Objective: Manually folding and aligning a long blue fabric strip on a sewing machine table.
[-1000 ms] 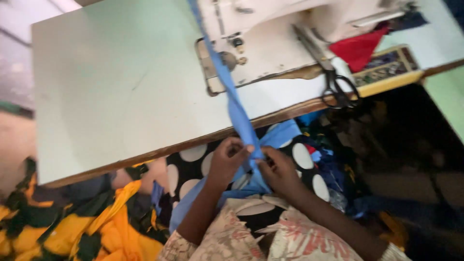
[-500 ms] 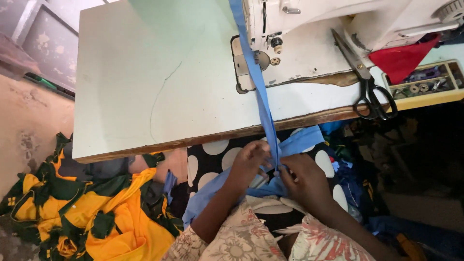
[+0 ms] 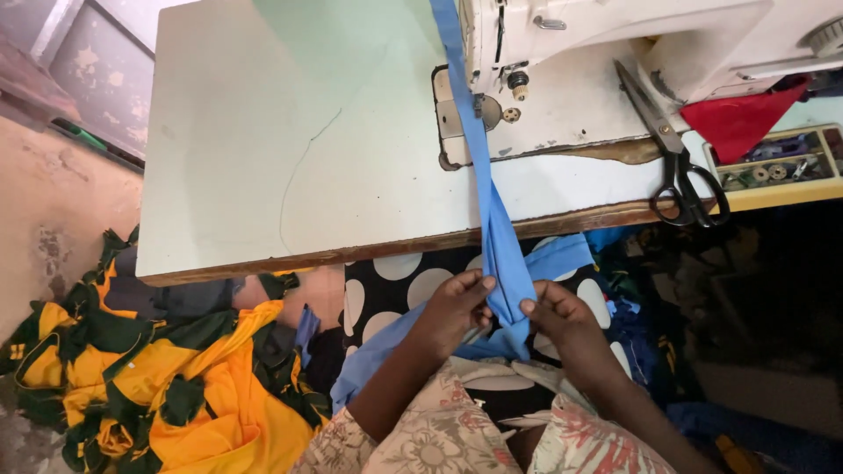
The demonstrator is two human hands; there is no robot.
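From the head view, the blue strip (image 3: 492,211) looks light, soft and limp, likely to slip or twist unless pinched near its folded lower end. It runs from the sewing machine (image 3: 615,53) over the desk (image 3: 290,149) edge to the lap. The left hand (image 3: 452,307) and right hand (image 3: 562,316) flank it, fingers (image 3: 481,284) pinched shut on its edges.

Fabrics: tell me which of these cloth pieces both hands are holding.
The long blue fabric strip running down from the sewing machine; left hand and right hand pinch it. The red cloth and yellow-green fabric lie untouched.
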